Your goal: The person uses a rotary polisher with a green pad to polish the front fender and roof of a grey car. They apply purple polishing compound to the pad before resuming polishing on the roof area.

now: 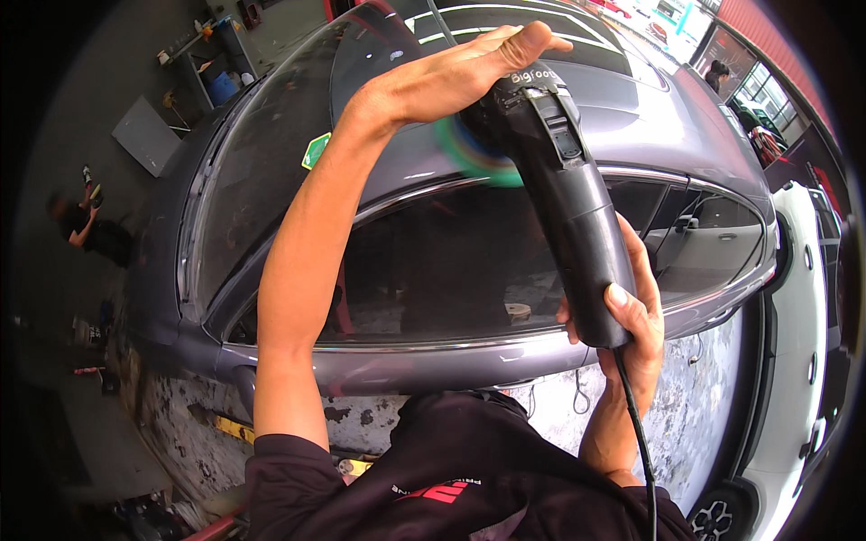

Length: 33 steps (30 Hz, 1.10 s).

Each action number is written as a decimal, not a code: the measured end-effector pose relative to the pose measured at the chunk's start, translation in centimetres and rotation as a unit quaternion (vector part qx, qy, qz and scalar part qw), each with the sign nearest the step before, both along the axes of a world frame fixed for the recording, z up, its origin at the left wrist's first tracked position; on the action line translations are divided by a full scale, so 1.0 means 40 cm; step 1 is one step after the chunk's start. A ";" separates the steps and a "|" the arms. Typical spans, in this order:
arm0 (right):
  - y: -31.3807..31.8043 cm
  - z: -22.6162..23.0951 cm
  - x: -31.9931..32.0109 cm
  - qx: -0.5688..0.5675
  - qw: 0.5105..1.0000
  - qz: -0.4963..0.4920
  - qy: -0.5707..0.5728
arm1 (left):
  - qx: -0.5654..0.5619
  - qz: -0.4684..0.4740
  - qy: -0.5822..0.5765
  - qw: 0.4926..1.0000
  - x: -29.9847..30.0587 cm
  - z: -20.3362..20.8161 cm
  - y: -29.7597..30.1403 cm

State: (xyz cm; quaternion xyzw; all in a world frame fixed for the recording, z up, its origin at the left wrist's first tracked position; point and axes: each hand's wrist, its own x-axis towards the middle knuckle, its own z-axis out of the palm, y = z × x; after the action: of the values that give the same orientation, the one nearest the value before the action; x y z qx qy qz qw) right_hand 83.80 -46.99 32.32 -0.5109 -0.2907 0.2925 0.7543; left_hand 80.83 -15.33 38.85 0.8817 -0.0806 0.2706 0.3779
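Observation:
A black car polisher (570,212) is held up over the side of a grey car's roof (663,126). My right hand (642,320) wraps round the rear of its body, thumb along the near side, beside the power cord. Over the polisher's head lies my left hand (456,77), gripping it from above; some of its fingers are hidden. Under the head, the round pad (487,160) shows as a greenish blur close to the roof edge, just above the side window (442,270). Whether the pad touches the paint is hard to see.
The black cord (642,442) hangs down past my right forearm. A green sticker (316,151) is on the windshield. At right stands a white car (794,361). Another person (86,221) is at far left, near a grey panel (146,135). A yellow bar (234,428) lies low at left.

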 end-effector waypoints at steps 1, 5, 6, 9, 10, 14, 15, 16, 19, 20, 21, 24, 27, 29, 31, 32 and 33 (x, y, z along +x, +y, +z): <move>0.005 -0.002 -0.011 0.006 1.000 0.008 0.012 | -0.001 -0.003 0.006 1.000 -0.017 0.004 0.006; 0.028 -0.007 -0.047 0.013 1.000 0.014 0.022 | 0.012 0.000 -0.005 1.000 -0.036 -0.004 0.036; 0.034 -0.008 -0.056 0.013 1.000 0.015 0.021 | 0.005 -0.008 -0.001 1.000 -0.045 -0.005 0.042; 0.045 -0.012 -0.075 0.010 1.000 0.019 0.018 | -0.002 -0.017 0.011 1.000 -0.080 0.002 0.043; 0.049 -0.011 -0.081 0.008 1.000 0.016 0.015 | 0.007 -0.009 0.016 1.000 -0.099 0.007 0.041; 0.067 -0.006 -0.118 0.000 1.000 0.011 0.011 | 0.025 0.013 0.020 0.999 -0.136 0.001 0.064; 0.071 -0.007 -0.125 -0.001 1.000 0.011 0.013 | 0.028 0.015 0.020 0.999 -0.145 -0.001 0.069; 0.078 -0.008 -0.132 -0.012 1.000 0.000 0.005 | 0.031 0.016 0.020 0.999 -0.154 -0.002 0.073; 0.090 -0.014 -0.150 -0.025 1.000 -0.012 -0.006 | 0.036 0.020 0.019 0.999 -0.170 -0.014 0.088; 0.087 -0.014 -0.151 -0.019 1.000 0.002 -0.001 | 0.038 0.022 0.018 0.999 -0.174 -0.017 0.092; 0.086 -0.014 -0.153 -0.013 1.000 0.015 0.003 | 0.034 0.018 0.022 0.999 -0.179 -0.016 0.095; 0.087 -0.012 -0.160 -0.024 1.000 0.018 0.010 | 0.025 0.014 0.032 0.999 -0.192 -0.011 0.096; 0.088 -0.010 -0.168 -0.028 0.999 0.022 0.010 | 0.023 0.018 0.037 0.999 -0.205 -0.011 0.098; 0.090 -0.014 -0.171 -0.028 0.999 0.026 0.013 | 0.022 0.021 0.038 0.999 -0.217 -0.012 0.097; 0.089 -0.017 -0.172 -0.037 0.999 0.028 0.017 | 0.021 0.022 0.040 0.999 -0.227 -0.010 0.091; 0.092 -0.017 -0.179 -0.039 0.999 0.030 0.018 | 0.021 0.022 0.041 0.999 -0.235 -0.010 0.094; 0.095 -0.015 -0.187 -0.041 0.998 0.032 0.020 | 0.025 0.020 0.026 0.999 -0.237 -0.022 0.102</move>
State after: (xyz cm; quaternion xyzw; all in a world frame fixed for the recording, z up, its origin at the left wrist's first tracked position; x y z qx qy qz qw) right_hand 76.32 -43.17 31.71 -0.5257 -0.2795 0.3384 0.7287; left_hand 71.33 -11.26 37.97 0.8990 -0.0598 0.2525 0.3528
